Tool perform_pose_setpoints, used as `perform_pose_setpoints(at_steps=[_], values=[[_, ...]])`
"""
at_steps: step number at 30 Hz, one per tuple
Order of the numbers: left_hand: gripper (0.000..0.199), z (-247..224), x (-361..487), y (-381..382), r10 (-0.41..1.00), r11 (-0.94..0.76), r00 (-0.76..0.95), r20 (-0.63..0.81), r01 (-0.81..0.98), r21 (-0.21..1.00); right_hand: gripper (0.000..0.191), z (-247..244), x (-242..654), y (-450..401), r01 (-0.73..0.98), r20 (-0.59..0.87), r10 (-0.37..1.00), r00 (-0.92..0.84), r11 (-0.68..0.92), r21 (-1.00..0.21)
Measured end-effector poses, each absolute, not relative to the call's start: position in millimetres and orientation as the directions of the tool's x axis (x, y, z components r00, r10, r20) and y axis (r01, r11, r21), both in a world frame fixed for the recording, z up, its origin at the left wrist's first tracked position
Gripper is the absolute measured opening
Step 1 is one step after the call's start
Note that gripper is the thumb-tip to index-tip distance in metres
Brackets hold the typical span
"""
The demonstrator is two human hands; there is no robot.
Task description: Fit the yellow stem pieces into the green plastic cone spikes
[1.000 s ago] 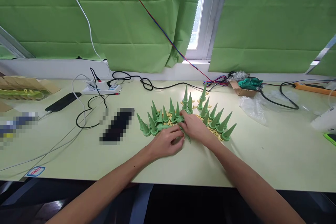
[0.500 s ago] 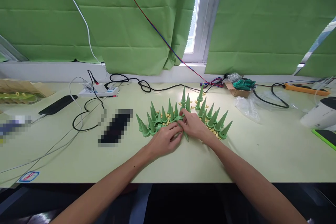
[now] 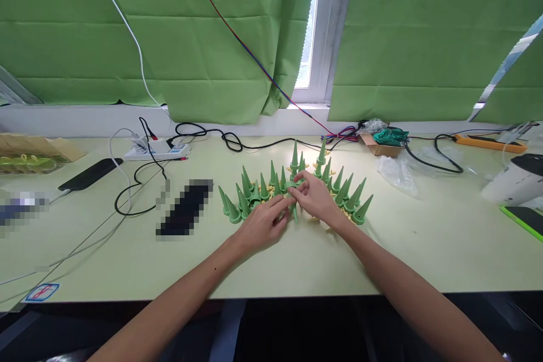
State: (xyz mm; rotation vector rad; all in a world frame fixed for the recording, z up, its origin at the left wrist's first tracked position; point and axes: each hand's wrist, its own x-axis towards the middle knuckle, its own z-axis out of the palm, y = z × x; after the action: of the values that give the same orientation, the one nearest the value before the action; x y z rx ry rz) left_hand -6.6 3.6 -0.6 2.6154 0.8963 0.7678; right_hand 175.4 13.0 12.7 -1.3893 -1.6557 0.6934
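Note:
Many green cones with round bases stand in a cluster on the table, one of them a tall cone (image 3: 321, 153) at the back. Small yellow pieces (image 3: 327, 228) show beneath and between them. A green cone (image 3: 295, 214) lies between my two hands with its tip toward me. My left hand (image 3: 266, 222) is closed, its fingertips pressed on this cone's left side. From the right, my right hand (image 3: 316, 199) pinches at its base end. The fingers cover much of the piece, so the exact grip is partly hidden.
Left of the cones lies a blurred dark rectangle (image 3: 184, 207). Farther left are a black flat device (image 3: 90, 174) and a white power strip (image 3: 156, 150) with cables. At the back right stand a small cardboard box (image 3: 384, 149) and clear plastic wrap (image 3: 399, 175). A white device (image 3: 515, 180) stands far right.
The cone between my hands has turned so its tip points more straight toward me. My right hand's fingers have lifted and shifted slightly at its base. The camera view has shifted slightly.

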Motion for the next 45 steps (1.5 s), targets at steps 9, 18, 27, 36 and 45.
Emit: perform_pose_setpoints(at_steps=[9, 18, 27, 36, 45], values=[[0.031, -3, -11, 10, 0.577, -0.815, 0.687, 0.442, 0.458, 0.355, 0.024, 9, 173, 14, 0.37, 0.172, 0.982, -0.076, 0.188, -0.91], [0.027, -8, -13, 15, 0.448, -0.888, 0.643, 0.621, 0.397, 0.231, 0.027, 1, 171, 10, 0.549, 0.453, 0.874, -0.175, 0.469, -0.692], [0.021, -6, -11, 14, 0.55, -0.832, 0.558, 0.621, 0.432, 0.348, 0.029, -1, 174, 11, 0.574, 0.505, 0.84, -0.201, 0.519, -0.633], [0.021, 8, -11, 13, 0.653, -0.744, 0.359, 0.667, 0.471, 0.475, 0.021, -6, 186, 17, 0.653, 0.518, 0.823, -0.232, 0.527, -0.544], [0.03, 42, 8, 17, 0.703, -0.707, 0.424, 0.572, 0.509, 0.491, 0.02, -8, 190, 20, 0.706, 0.514, 0.827, -0.227, 0.504, -0.498]])
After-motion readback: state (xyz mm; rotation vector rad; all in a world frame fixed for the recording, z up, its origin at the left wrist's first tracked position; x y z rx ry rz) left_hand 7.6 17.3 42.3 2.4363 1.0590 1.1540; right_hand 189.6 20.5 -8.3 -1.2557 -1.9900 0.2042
